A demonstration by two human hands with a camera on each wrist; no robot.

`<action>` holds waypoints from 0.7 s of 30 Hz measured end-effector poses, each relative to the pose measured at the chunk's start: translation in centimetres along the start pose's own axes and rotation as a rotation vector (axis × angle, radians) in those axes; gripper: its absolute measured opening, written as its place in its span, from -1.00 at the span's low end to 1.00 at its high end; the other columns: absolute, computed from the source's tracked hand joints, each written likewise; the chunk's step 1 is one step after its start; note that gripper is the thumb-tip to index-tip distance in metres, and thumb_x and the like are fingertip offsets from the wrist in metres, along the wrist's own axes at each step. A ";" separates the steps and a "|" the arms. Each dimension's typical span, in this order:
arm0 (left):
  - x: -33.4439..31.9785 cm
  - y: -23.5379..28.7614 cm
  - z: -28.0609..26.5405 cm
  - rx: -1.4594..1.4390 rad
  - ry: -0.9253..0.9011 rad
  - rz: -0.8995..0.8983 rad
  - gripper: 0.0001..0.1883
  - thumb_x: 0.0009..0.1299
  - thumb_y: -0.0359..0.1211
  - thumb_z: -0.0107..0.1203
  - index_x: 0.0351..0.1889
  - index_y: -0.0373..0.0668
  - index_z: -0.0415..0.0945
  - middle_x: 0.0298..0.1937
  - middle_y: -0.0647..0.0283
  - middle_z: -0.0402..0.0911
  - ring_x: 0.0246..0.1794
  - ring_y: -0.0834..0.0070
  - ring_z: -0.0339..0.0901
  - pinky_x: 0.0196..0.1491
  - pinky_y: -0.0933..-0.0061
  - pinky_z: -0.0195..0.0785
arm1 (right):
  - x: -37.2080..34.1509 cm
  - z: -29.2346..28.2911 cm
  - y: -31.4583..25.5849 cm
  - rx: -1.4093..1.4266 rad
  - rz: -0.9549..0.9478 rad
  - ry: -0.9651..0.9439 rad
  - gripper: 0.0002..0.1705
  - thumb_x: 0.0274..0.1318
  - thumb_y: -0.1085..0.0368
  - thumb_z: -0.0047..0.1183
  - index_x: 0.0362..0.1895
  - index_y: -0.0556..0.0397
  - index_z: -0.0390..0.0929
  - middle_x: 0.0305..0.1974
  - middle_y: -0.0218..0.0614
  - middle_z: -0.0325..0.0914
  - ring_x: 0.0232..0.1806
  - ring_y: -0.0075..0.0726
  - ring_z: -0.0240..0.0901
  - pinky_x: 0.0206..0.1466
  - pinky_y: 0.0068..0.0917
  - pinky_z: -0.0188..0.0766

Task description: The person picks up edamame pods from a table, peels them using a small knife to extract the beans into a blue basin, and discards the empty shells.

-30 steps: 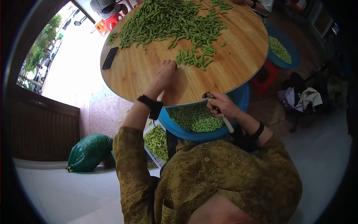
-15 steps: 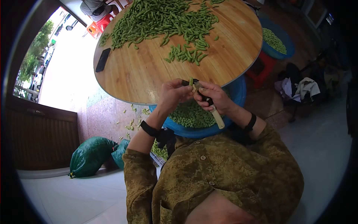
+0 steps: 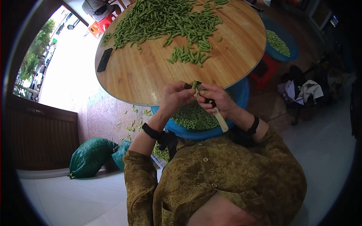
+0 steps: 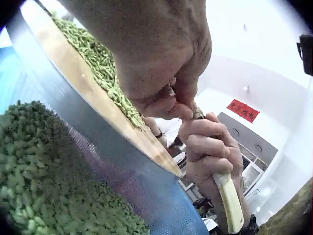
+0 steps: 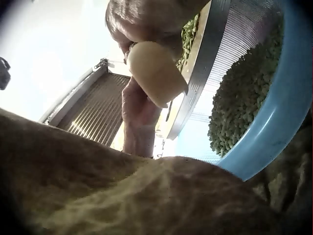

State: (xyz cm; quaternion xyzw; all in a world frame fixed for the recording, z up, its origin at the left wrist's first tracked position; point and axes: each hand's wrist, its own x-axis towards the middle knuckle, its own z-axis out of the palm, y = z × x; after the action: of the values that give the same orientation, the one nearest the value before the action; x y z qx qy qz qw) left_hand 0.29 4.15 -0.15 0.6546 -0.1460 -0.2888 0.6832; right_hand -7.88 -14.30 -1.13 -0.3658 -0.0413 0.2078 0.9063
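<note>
Over the near edge of the round wooden table [image 3: 132, 77], the two hands meet. The left hand [image 3: 173, 98] pinches a green bean pod [image 3: 194, 85] between thumb and finger. The right hand [image 3: 218, 98] grips a tool by its cream handle [image 3: 221, 120], with its metal end up against the pod. Fingers hide most of that end in the left wrist view, while the handle [image 4: 229, 201] sticks out below the right fist. Beneath the hands, a blue basin [image 3: 184, 134] holds shelled green beans [image 3: 196, 117]. A small group of pods [image 3: 188, 56] lies ahead on the table.
A large heap of pods [image 3: 151, 22] covers the far side of the table, near a black phone [image 3: 104, 60]. A second basin of beans [image 3: 278, 43] is at right. Green sacks [image 3: 92, 158] and scattered pods lie on the floor at left.
The left hand has come back from the small pod group on the table to the right hand, now pinching a pod. Over the last half second the hands barely move.
</note>
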 end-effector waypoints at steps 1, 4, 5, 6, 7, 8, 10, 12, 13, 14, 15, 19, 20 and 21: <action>0.1 -0.3 -0.2 -0.072 -0.025 -0.018 -0.90 0.29 -0.39 0.19 -0.41 -0.21 0.54 -0.55 0.37 0.55 -0.59 0.68 0.47 -0.58 0.69 0.19 | 0.0 0.1 -0.1 0.049 -0.001 -0.004 -0.63 0.36 0.29 -0.23 0.21 0.05 0.27 -0.41 -0.44 0.30 -0.59 -0.70 0.14 -0.69 -0.80 0.10; 0.3 -0.4 -0.1 -0.335 -0.174 -0.060 -0.90 0.32 -0.38 0.15 -0.37 -0.20 0.52 -0.55 0.37 0.54 -0.61 0.67 0.44 -0.60 0.70 0.17 | -0.1 -0.3 0.1 0.261 0.037 -0.121 -0.67 0.35 0.28 -0.21 0.15 0.05 0.31 -0.40 -0.45 0.30 -0.58 -0.69 0.13 -0.69 -0.81 0.10; 0.3 -0.5 -0.1 -0.527 -0.298 -0.089 -0.90 0.33 -0.38 0.14 -0.35 -0.20 0.52 -0.55 0.37 0.53 -0.62 0.66 0.43 -0.60 0.71 0.16 | -0.1 -0.4 0.1 0.259 0.038 -0.122 -0.67 0.35 0.28 -0.21 0.15 0.05 0.31 -0.40 -0.45 0.30 -0.58 -0.69 0.13 -0.69 -0.81 0.10; 0.3 -0.7 0.0 -0.528 -0.296 -0.088 -0.90 0.33 -0.38 0.14 -0.35 -0.20 0.52 -0.55 0.37 0.53 -0.62 0.66 0.43 -0.60 0.71 0.16 | -0.1 -0.6 0.3 0.296 0.048 -0.143 -0.67 0.36 0.28 -0.22 0.15 0.04 0.28 -0.41 -0.45 0.27 -0.59 -0.68 0.12 -0.70 -0.81 0.10; 0.4 -1.2 0.1 -0.621 -0.355 -0.116 -0.91 0.34 -0.38 0.13 -0.33 -0.20 0.51 -0.54 0.37 0.52 -0.62 0.66 0.42 -0.61 0.71 0.15 | -0.1 -0.7 0.4 0.333 0.059 -0.166 -0.68 0.37 0.27 -0.23 0.15 0.02 0.25 -0.41 -0.45 0.25 -0.59 -0.67 0.11 -0.71 -0.80 0.10; 0.5 -1.4 0.1 -0.712 -0.415 -0.143 -0.92 0.36 -0.39 0.12 -0.30 -0.19 0.51 -0.53 0.37 0.51 -0.62 0.65 0.41 -0.62 0.72 0.14 | 0.0 -0.9 0.3 0.331 0.060 -0.168 -0.68 0.37 0.27 -0.23 0.15 0.02 0.25 -0.41 -0.45 0.25 -0.59 -0.67 0.11 -0.71 -0.80 0.10; 0.7 -1.1 0.3 -0.479 -0.247 -0.128 -0.92 0.35 -0.39 0.12 -0.30 -0.20 0.50 -0.53 0.32 0.52 -0.63 0.59 0.42 -0.62 0.63 0.17 | 0.0 -1.1 0.3 0.343 0.073 -0.105 -0.73 0.35 0.24 -0.18 0.08 -0.01 0.33 -0.40 -0.46 0.30 -0.58 -0.69 0.13 -0.69 -0.82 0.10; 0.3 -0.9 0.8 -0.246 -0.081 -0.116 -0.91 0.35 -0.39 0.13 -0.30 -0.20 0.50 -0.54 0.28 0.52 -0.65 0.52 0.43 -0.63 0.55 0.21 | -0.2 -0.7 -0.1 0.362 0.077 -0.061 -0.75 0.35 0.24 -0.17 0.05 -0.01 0.33 -0.40 -0.46 0.30 -0.58 -0.69 0.12 -0.69 -0.82 0.10; -0.1 -0.6 1.1 0.226 0.035 0.213 -0.89 0.33 -0.38 0.14 -0.29 -0.22 0.51 -0.56 0.23 0.52 -0.66 0.50 0.44 -0.62 0.48 0.23 | -0.1 -0.5 -0.2 0.378 0.083 -0.025 -0.78 0.35 0.23 -0.17 0.01 -0.02 0.33 -0.40 -0.46 0.30 -0.58 -0.70 0.12 -0.69 -0.82 0.10; -0.3 -0.5 1.3 0.702 0.154 0.539 -0.87 0.32 -0.38 0.15 -0.28 -0.24 0.51 -0.57 0.18 0.52 -0.67 0.48 0.45 -0.61 0.42 0.26 | 0.0 -0.7 0.0 0.375 0.086 -0.029 -0.78 0.35 0.23 -0.17 0.01 -0.02 0.33 -0.40 -0.46 0.30 -0.58 -0.70 0.12 -0.69 -0.82 0.10; -0.3 -0.5 1.3 0.703 0.159 0.540 -0.87 0.32 -0.38 0.15 -0.28 -0.24 0.51 -0.57 0.18 0.52 -0.67 0.48 0.45 -0.61 0.42 0.26 | 0.1 -0.9 0.4 0.419 0.105 -0.021 -0.75 0.36 0.23 -0.18 0.05 -0.03 0.31 -0.40 -0.46 0.30 -0.58 -0.68 0.12 -0.70 -0.81 0.09; -0.4 -0.7 1.6 0.900 0.235 0.781 -0.87 0.28 -0.38 0.17 -0.36 -0.27 0.53 -0.55 0.13 0.57 -0.66 0.46 0.48 -0.58 0.38 0.29 | 0.0 -0.8 0.8 0.493 0.109 0.012 -0.76 0.36 0.25 -0.19 0.06 -0.04 0.31 -0.40 -0.45 0.30 -0.59 -0.67 0.12 -0.71 -0.80 0.09; -0.5 -0.8 1.6 0.796 0.244 0.610 -0.86 0.30 -0.37 0.17 -0.40 -0.27 0.53 -0.55 0.17 0.58 -0.66 0.49 0.47 -0.59 0.42 0.28 | 0.0 -0.7 0.7 0.490 0.110 0.010 -0.76 0.36 0.25 -0.19 0.06 -0.04 0.31 -0.40 -0.45 0.30 -0.59 -0.67 0.12 -0.71 -0.80 0.09; -0.4 -0.6 1.4 0.797 0.248 0.612 -0.86 0.30 -0.37 0.17 -0.40 -0.27 0.53 -0.55 0.17 0.58 -0.66 0.49 0.47 -0.59 0.42 0.28 | 0.0 -0.5 0.6 0.396 0.076 0.021 -0.77 0.36 0.26 -0.19 0.04 -0.02 0.31 -0.40 -0.43 0.30 -0.59 -0.67 0.13 -0.71 -0.80 0.10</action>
State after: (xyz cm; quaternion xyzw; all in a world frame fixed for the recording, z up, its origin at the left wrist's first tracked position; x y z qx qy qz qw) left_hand -1.01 3.27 -0.54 0.8206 -0.3475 0.0819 0.4463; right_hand -8.03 -14.24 -1.94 -0.1841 0.0236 0.2423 0.9523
